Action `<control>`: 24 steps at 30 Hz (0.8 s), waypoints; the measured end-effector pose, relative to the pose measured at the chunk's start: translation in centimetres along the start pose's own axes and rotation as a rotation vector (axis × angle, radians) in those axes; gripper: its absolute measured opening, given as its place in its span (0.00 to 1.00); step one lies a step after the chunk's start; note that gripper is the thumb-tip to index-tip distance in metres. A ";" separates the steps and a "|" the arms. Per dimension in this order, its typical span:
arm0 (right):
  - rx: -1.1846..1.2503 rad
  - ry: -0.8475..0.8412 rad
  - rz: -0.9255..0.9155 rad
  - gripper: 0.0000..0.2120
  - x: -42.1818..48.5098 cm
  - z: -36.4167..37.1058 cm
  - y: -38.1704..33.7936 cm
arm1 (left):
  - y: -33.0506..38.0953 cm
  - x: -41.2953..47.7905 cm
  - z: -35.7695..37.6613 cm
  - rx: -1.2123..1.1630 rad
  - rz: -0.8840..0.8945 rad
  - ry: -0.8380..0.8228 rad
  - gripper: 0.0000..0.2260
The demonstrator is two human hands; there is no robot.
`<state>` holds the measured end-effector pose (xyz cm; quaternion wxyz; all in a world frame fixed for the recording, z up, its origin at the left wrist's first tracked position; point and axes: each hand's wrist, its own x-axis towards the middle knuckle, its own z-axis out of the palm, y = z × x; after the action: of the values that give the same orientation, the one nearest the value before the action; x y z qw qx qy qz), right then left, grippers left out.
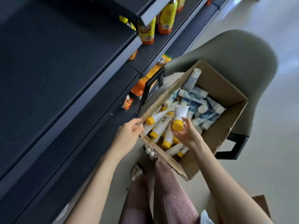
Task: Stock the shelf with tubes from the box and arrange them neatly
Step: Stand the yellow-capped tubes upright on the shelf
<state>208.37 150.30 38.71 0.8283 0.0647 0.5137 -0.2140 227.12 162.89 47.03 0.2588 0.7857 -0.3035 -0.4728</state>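
Observation:
An open cardboard box [226,94] rests on a grey-green chair [242,50]. It holds several white tubes with yellow caps [159,125] at its near end and several white-and-blue tubes [194,97] at its far end. My right hand [187,133] holds one yellow-capped tube [178,117] by the cap, just above the pile. My left hand [129,135] sits at the box's near-left rim, fingers curled on the cardboard edge. The dark shelf [56,78] stretches along the left with bare boards.
Yellow and orange bottles [166,18] stand on the shelf further along. Orange snack packs [142,84] lie on a lower board beside the chair. My legs in striped trousers [168,199] and a sandalled foot [136,172] are below the box. A light floor lies to the right.

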 end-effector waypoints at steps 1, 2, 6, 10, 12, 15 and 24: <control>-0.011 -0.061 -0.011 0.14 -1.3 0.3 0.2 | 0.6 -0.1 0.3 -0.011 0.010 -0.004 0.15; -0.047 -0.111 -0.030 0.16 -2.6 0.7 0.3 | 1.1 -0.1 0.6 -0.026 0.021 -0.009 0.16; -0.291 -0.278 -0.106 0.20 -6.9 2.2 0.8 | 3.3 -0.7 1.4 -0.124 0.067 -0.031 0.20; -0.509 -0.494 -0.181 0.19 -9.8 3.4 1.3 | 4.9 -1.5 2.0 -0.311 0.127 -0.078 0.19; -0.644 -0.504 -0.256 0.16 -10.5 4.1 1.8 | 5.3 -1.8 2.3 -0.386 0.161 -0.082 0.15; -0.803 -0.404 -0.436 0.18 -10.6 5.0 2.8 | 5.5 -2.1 2.6 -0.430 0.179 -0.019 0.14; -1.064 -0.258 -0.818 0.21 -8.7 6.0 7.5 | 3.1 -1.5 2.6 -0.567 0.058 0.246 0.07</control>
<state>213.14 157.58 48.26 0.6543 -0.5768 0.4292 -0.2342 223.46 161.54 48.99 0.5161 0.7245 -0.1481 -0.4322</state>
